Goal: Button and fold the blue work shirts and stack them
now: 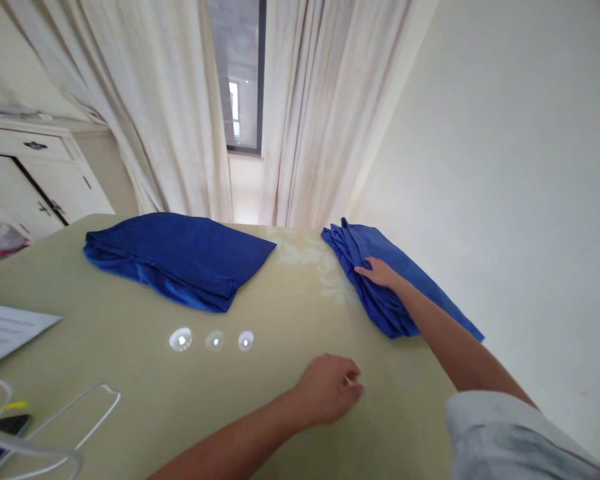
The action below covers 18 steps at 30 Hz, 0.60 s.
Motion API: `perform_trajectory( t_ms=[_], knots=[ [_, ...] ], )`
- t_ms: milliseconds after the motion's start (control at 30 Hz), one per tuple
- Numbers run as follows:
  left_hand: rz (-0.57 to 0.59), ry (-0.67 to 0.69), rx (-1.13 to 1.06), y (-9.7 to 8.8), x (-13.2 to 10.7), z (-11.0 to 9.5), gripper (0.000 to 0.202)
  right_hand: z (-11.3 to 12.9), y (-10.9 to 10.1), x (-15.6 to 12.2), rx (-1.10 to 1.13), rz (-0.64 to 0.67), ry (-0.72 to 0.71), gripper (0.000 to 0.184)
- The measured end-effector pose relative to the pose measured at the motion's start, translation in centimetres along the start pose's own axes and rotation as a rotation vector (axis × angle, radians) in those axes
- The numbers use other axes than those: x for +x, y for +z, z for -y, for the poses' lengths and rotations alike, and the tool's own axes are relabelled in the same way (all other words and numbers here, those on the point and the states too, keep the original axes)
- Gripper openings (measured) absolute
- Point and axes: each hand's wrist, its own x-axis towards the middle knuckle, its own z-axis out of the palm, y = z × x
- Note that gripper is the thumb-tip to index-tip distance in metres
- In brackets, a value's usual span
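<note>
On the right side of the table lies a stack of folded blue cloth (405,257), its layered edges facing left. My right hand (380,273) reaches across it, thumb and fingers closing on the layers near that edge. Closer to me, my left hand (329,389) hovers over or rests on the tabletop, which I cannot tell. Its fingers curl loosely, with a small gap to the thumb and nothing held. A second blue cloth piece (180,253), folded and lying flat, is at the far left of the table, apart from both hands.
The pale yellow-green glossy table (260,400) reflects several lights. At its left are a printed paper sheet (15,327), white wire hangers (100,427) and a dark object. Behind stand curtains (170,100), a window and a white cabinet (40,167); a wall (505,167) borders the right.
</note>
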Motion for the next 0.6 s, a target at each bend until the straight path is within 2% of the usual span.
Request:
perform_trajectory(
  t_ms=[33, 100, 167, 233, 300, 367, 400, 500, 600],
  knots=[
    [-0.132, -0.032, 0.099, -2.1, -1.1, 1.8, 0.034, -0.9, 1.3, -1.8, -0.092, 0.035, -0.014, 0.063],
    [-0.411, -0.109, 0.352, -7.2, -3.0, 5.6, 0.043, -2.5, 2.5, -5.3, -0.349, 0.069, -0.049, 0.066],
    [-0.654, -0.256, 0.594, -12.0, -4.1, 9.6, 0.058, -3.6, 2.4, -8.3, -0.592, 0.090, -0.035, 0.073],
    [-0.773, -0.443, 0.721, -15.3, -4.8, 13.3, 0.078, -4.1, 1.4, -10.2, -0.719, 0.151, 0.004, 0.077],
    [-0.747, -0.589, 0.711, -16.7, -5.2, 16.0, 0.079, -4.2, -0.2, -10.7, -0.753, 0.273, 0.000, 0.071],
    [-0.709, -0.633, 0.694, -16.8, -5.6, 17.5, 0.068, -4.2, -2.2, -10.1, -0.759, 0.364, -0.004, 0.065],
    [-0.703, -0.628, 0.701, -16.7, -5.7, 17.8, 0.062, -4.2, -3.0, -9.6, -0.772, 0.365, 0.015, 0.064],
    [-0.682, -0.614, 0.732, -16.9, -6.0, 17.4, 0.052, -4.2, -4.2, -8.9, -0.843, 0.271, 0.063, 0.060],
    [-0.599, -0.627, 0.722, -17.1, -6.2, 15.4, 0.046, -3.7, -2.3, -10.0, -0.867, 0.345, 0.017, 0.044]
  ],
)
